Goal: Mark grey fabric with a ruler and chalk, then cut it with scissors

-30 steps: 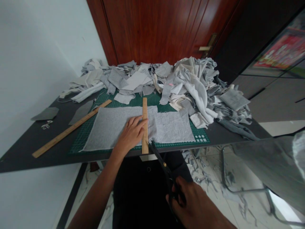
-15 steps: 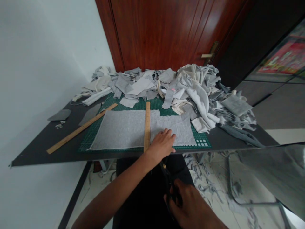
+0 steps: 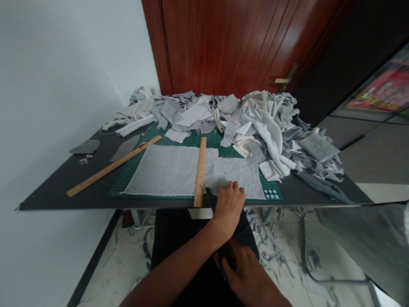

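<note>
A grey piece of fabric (image 3: 166,170) lies flat across the green cutting mat (image 3: 121,179), with a wooden ruler (image 3: 200,168) upright over it. My left hand (image 3: 229,207) is at the fabric's front edge, right of the ruler, its fingers curled together on the cloth; the thumb is hidden. Below it, my right hand (image 3: 244,270) grips black scissors (image 3: 209,198) by the handles. Their blade tips reach up to the front edge of the fabric, close beside the ruler. The left wrist covers the middle of the scissors.
A second wooden ruler (image 3: 111,167) lies slanted at the left. Heaped fabric scraps (image 3: 268,128) fill the back and right of the dark table (image 3: 47,192). Cut strips (image 3: 271,251) litter the floor, near a metal-framed chair (image 3: 303,243) at the right.
My right hand has raised the scissors from above the lap to the fabric's front edge beside the ruler. My left hand has shifted right and its spread fingers have curled in.
</note>
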### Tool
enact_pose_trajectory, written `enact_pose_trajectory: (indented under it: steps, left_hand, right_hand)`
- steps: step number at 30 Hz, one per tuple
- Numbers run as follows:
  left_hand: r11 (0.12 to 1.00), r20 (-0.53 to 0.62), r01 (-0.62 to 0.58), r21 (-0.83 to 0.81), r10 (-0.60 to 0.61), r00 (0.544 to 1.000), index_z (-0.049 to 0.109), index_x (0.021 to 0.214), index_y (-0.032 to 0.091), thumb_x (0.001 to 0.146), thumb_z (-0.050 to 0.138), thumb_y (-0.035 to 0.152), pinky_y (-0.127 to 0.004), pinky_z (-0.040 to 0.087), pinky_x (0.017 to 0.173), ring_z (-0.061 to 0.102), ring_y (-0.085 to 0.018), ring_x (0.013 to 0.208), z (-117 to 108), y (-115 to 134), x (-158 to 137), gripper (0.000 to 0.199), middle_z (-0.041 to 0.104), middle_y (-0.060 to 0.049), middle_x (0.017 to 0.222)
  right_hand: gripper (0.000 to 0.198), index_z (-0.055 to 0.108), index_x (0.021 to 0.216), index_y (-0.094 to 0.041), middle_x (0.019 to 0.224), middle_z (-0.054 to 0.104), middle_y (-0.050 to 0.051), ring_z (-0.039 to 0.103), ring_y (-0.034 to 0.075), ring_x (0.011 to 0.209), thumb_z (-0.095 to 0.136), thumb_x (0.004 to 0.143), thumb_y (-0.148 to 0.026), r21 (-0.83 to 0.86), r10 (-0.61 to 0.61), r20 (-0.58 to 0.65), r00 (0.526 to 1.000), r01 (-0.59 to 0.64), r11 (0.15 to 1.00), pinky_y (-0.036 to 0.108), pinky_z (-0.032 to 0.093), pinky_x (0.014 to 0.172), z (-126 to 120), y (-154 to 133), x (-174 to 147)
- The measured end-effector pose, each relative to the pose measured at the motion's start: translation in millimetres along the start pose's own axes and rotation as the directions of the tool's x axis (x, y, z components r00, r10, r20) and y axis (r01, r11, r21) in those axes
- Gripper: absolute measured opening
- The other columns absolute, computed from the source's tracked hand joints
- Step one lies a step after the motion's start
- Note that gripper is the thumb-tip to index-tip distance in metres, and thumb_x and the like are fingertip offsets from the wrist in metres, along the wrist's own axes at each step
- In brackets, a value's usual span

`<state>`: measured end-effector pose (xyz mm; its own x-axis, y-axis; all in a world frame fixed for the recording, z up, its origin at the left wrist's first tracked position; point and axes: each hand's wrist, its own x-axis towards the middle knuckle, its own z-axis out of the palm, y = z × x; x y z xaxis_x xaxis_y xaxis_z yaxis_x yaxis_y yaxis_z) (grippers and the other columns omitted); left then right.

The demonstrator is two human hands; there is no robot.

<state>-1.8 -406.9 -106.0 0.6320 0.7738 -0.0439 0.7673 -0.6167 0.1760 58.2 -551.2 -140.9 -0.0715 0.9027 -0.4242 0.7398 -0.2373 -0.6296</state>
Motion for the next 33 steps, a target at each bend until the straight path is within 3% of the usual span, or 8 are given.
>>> enact_pose_trajectory:
  steps: [6, 9, 12, 16, 22, 28, 30, 33]
  left_hand:
    - [0.994, 0.052, 0.109, -0.033, -0.107, 0.993, 0.068, 0.122, 0.01, 0.102, 0.051, 0.005, -0.034, 0.06, 0.08, 0.066, -0.028, 0.114, -4, 12, 5, 0.027, 0.067, -0.018, 0.12]
    - [0.996, 0.076, 0.075, -0.04, -0.072, 0.994, 0.068, 0.121, 0.009, 0.102, 0.049, 0.004, -0.034, 0.06, 0.086, 0.066, -0.027, 0.117, -9, 6, 5, 0.027, 0.068, -0.018, 0.124]
    - [0.998, 0.105, 0.015, -0.056, -0.009, 0.994, 0.069, 0.119, 0.008, 0.104, 0.047, 0.005, -0.036, 0.06, 0.091, 0.065, -0.027, 0.119, -13, -3, 3, 0.027, 0.068, -0.017, 0.124]
    - [0.998, 0.098, 0.003, -0.07, 0.004, 0.995, 0.068, 0.119, 0.007, 0.104, 0.047, 0.006, -0.038, 0.059, 0.093, 0.065, -0.028, 0.121, -17, -8, 1, 0.026, 0.068, -0.017, 0.126]
    - [0.997, 0.082, 0.026, -0.067, -0.021, 0.996, 0.07, 0.118, 0.007, 0.102, 0.044, 0.0, -0.037, 0.06, 0.093, 0.065, -0.028, 0.12, -15, -3, -1, 0.031, 0.069, -0.017, 0.125]
    - [0.994, 0.102, 0.027, -0.103, -0.017, 0.995, 0.072, 0.113, 0.008, 0.103, 0.045, 0.004, -0.039, 0.061, 0.093, 0.066, -0.029, 0.12, -17, -6, -4, 0.029, 0.069, -0.016, 0.125]
    - [0.994, 0.106, 0.032, -0.105, -0.021, 0.994, 0.071, 0.115, 0.008, 0.103, 0.044, 0.002, -0.039, 0.062, 0.092, 0.066, -0.028, 0.119, -16, -6, -4, 0.03, 0.069, -0.017, 0.125]
    - [0.995, 0.106, 0.026, -0.093, -0.016, 0.994, 0.07, 0.118, 0.008, 0.101, 0.042, -0.002, -0.038, 0.062, 0.092, 0.066, -0.028, 0.12, -13, -5, -3, 0.034, 0.069, -0.017, 0.125]
  right_hand:
    - [0.041, 0.071, 0.121, -0.006, 0.114, 0.073, 0.023, 0.069, 0.035, 0.11, 0.055, 0.095, -0.034, -0.037, 0.061, -0.042, 0.997, -0.063, 0.997, 0.041, 0.05, 0.092, 6, -1, 4]
    - [0.037, 0.07, 0.122, -0.01, 0.107, 0.075, 0.017, 0.071, 0.03, 0.101, 0.057, 0.093, -0.029, -0.025, -0.001, -0.055, 0.998, -0.001, 1.0, 0.037, 0.05, 0.087, 3, 4, 2]
    - [0.026, 0.072, 0.11, -0.016, 0.097, 0.075, 0.011, 0.071, 0.026, 0.092, 0.057, 0.093, -0.029, -0.034, -0.038, -0.051, 0.998, 0.036, 0.999, 0.033, 0.049, 0.08, -1, 9, -4]
    - [0.023, 0.073, 0.104, -0.02, 0.097, 0.075, 0.01, 0.07, 0.025, 0.094, 0.056, 0.094, -0.031, -0.04, -0.033, -0.061, 0.998, 0.031, 0.999, 0.031, 0.049, 0.082, -4, 18, -14]
    - [0.028, 0.073, 0.102, -0.019, 0.097, 0.075, 0.01, 0.07, 0.025, 0.093, 0.059, 0.094, -0.041, 0.059, 0.004, 0.009, 1.0, -0.004, 0.998, 0.032, 0.05, 0.082, -20, 13, -11]
    - [0.03, 0.07, 0.103, -0.016, 0.073, 0.069, 0.003, 0.065, 0.018, 0.063, 0.055, 0.097, -0.041, 0.256, -0.001, 0.139, 0.99, -0.035, 0.966, 0.027, 0.047, 0.062, -28, -7, 1]
    - [0.026, 0.071, 0.105, -0.015, 0.078, 0.072, 0.005, 0.067, 0.018, 0.068, 0.055, 0.096, -0.033, 0.274, -0.035, 0.123, 0.992, 0.0, 0.962, 0.026, 0.046, 0.06, -24, -13, 5]
    - [0.029, 0.073, 0.112, -0.014, 0.095, 0.077, 0.009, 0.072, 0.02, 0.085, 0.053, 0.091, -0.02, 0.26, -0.074, 0.051, 0.996, 0.059, 0.964, 0.027, 0.049, 0.073, -16, -22, 8]
